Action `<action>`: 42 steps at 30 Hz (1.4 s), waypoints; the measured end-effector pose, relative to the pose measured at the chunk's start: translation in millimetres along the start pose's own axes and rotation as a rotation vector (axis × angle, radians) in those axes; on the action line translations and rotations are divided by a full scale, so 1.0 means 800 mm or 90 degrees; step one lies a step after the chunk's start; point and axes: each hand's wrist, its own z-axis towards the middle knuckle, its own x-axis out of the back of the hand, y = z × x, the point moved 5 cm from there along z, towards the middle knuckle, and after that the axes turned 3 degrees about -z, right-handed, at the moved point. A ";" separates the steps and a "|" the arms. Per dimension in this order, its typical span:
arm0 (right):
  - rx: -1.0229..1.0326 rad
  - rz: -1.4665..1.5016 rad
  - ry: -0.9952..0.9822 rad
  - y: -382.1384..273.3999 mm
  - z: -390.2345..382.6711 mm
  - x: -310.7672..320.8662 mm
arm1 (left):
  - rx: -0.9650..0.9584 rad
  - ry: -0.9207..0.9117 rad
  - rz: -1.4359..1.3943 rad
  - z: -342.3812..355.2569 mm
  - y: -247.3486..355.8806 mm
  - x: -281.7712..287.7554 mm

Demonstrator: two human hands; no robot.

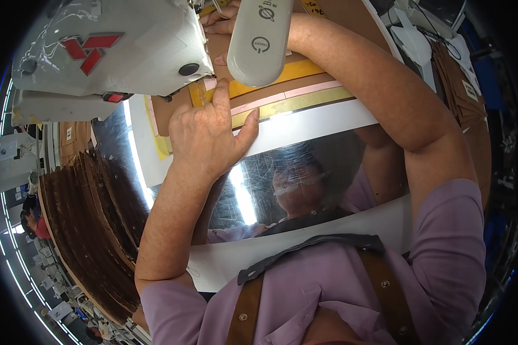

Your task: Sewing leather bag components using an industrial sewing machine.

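A flat brown sheet (pixel 161 110) edged with yellow and pink strips lies under the head of a white sewing machine (pixel 138 52). My left hand (pixel 207 129) rests on it just in front of the machine head, index finger stretched forward and thumb spread to the side. The yellow strip (pixel 305 70) runs to the right of that hand. My right hand (pixel 220 23) reaches to the far side, fingers laid out on the brown sheet. A pale elongated device (pixel 259 46) with a power symbol hides part of this hand. The needle area is mostly covered.
A shiny metal plate (pixel 288 190) lies between my body and the work. A thick stack of dark brown sheets (pixel 92 213) stands at left. Brown pieces with a white label (pixel 457 86) lie at far right, beside cables and white parts (pixel 411 46).
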 end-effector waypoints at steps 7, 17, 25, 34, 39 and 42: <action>0.004 0.023 -0.021 -0.002 -0.001 -0.003 | 0.042 -0.033 -0.033 0.004 0.006 -0.005; 0.026 0.037 -0.053 -0.008 -0.004 0.009 | 0.037 0.001 -0.006 0.008 0.012 -0.006; 0.044 0.038 -0.054 -0.026 -0.004 0.040 | -0.011 0.028 -0.018 0.016 0.014 -0.011; 0.006 0.070 -0.089 -0.022 0.007 0.032 | -0.042 0.087 -0.066 0.014 0.003 -0.011; -0.006 0.102 -0.098 -0.019 0.014 0.021 | -0.049 0.077 -0.058 0.016 0.009 -0.011; 0.000 0.095 -0.087 -0.024 0.014 0.023 | -0.059 0.100 -0.070 0.012 0.004 -0.009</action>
